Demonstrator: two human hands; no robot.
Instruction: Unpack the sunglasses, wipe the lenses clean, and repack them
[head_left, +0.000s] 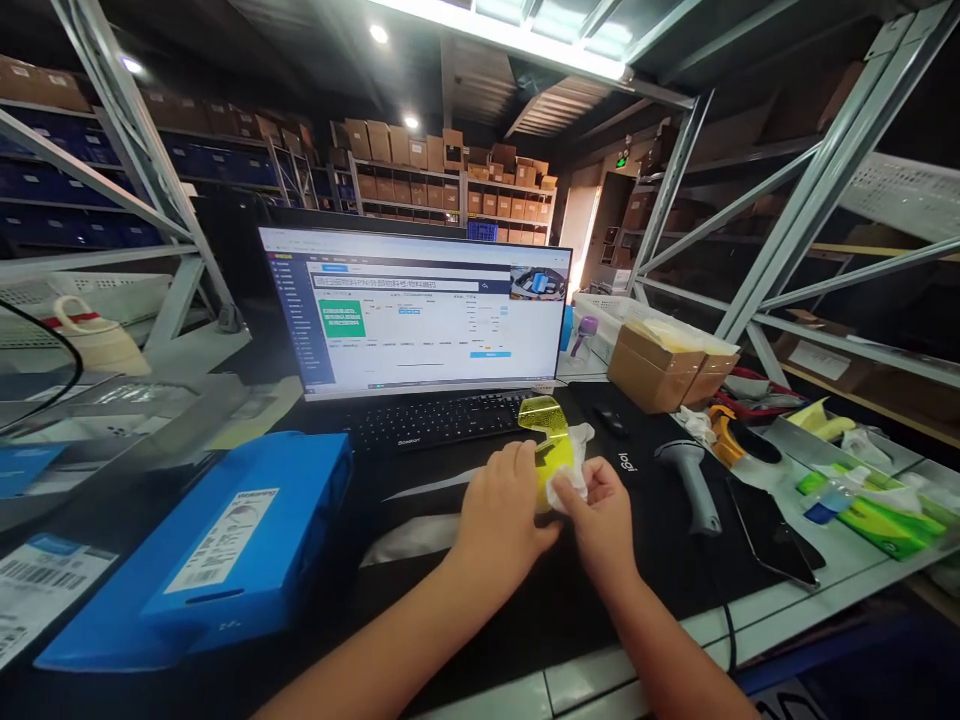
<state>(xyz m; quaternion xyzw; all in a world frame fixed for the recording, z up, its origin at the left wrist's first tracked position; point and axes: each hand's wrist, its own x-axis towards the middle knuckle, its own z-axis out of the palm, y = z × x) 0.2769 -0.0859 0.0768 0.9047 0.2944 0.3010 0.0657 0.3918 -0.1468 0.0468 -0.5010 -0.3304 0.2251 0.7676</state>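
Note:
A curved, see-through yellow lens [541, 414] with speckles on its upper part is held over the black desk mat in front of the keyboard. My left hand [504, 500] is closed around its left side, fingers over the near face. Pinched in my right hand [600, 505] is a crumpled white tissue [580, 452], pressed against the lens's right part. The lower part of the lens is hidden by my fingers and the tissue. Beside my left hand, a pale, translucent curved piece [409, 540] lies flat on the mat.
At left lies a blue box [292, 530] with a white label. A monitor [420, 330] and black keyboard [442, 418] stand behind my hands. To the right are a mouse [609, 420], barcode scanner [694, 485], phone [772, 530], tape dispenser [726, 435] and cardboard box [652, 370].

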